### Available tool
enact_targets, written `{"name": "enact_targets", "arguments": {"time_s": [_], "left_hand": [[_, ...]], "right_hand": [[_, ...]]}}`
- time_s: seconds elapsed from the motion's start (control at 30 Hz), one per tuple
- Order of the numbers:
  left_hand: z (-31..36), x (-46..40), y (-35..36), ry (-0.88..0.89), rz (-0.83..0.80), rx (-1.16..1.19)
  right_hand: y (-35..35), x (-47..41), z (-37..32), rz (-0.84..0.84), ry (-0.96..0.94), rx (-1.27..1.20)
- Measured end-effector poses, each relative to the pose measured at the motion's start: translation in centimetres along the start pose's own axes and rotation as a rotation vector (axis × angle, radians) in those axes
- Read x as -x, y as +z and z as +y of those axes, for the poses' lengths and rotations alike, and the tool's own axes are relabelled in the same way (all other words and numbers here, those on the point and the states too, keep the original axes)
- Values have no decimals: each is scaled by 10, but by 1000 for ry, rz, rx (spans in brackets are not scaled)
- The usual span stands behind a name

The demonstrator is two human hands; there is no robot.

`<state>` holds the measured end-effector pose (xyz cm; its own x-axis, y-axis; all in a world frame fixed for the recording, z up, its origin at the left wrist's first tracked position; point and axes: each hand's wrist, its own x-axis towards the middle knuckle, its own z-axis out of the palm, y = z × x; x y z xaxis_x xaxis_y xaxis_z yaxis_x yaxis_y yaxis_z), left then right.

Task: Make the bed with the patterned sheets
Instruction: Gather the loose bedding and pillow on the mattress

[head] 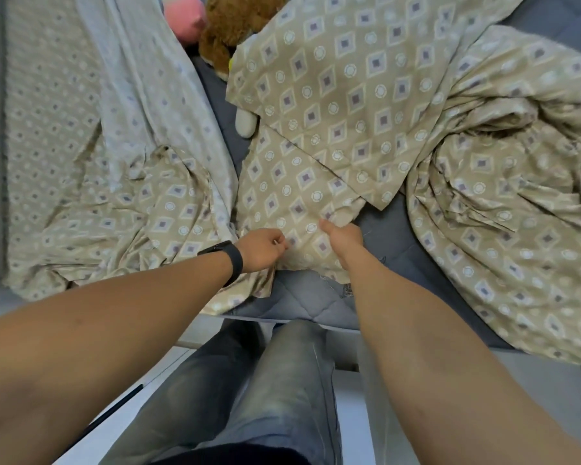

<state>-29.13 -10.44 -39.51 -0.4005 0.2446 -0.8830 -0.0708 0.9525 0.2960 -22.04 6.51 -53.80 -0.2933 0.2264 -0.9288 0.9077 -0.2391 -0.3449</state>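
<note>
A beige patterned pillowcase (302,182) with purple diamonds and white circles lies in the middle of the bed, its near end bunched. My left hand (260,248), with a black watch on the wrist, pinches its near left edge. My right hand (344,238) grips the same edge a little to the right. A second flat piece of patterned sheet (342,82) overlaps it further back. A crumpled patterned sheet (503,209) is heaped on the right, and another spreads inside out on the left (91,182).
The grey quilted mattress (302,300) shows bare along the near edge and between the sheets. A brown plush toy (235,31) and a pink one (185,15) lie at the far end. My legs in grey jeans stand against the bed edge.
</note>
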Motion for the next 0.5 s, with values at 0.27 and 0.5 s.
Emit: {"name": "enact_targets", "arguments": {"time_s": [0.27, 0.5], "left_hand": [[-10, 55, -28, 85, 159, 51], [-24, 108, -44, 93, 384, 374]], "right_hand": [[-47, 124, -51, 72, -179, -259], [-76, 228, -77, 4, -255, -373]]}}
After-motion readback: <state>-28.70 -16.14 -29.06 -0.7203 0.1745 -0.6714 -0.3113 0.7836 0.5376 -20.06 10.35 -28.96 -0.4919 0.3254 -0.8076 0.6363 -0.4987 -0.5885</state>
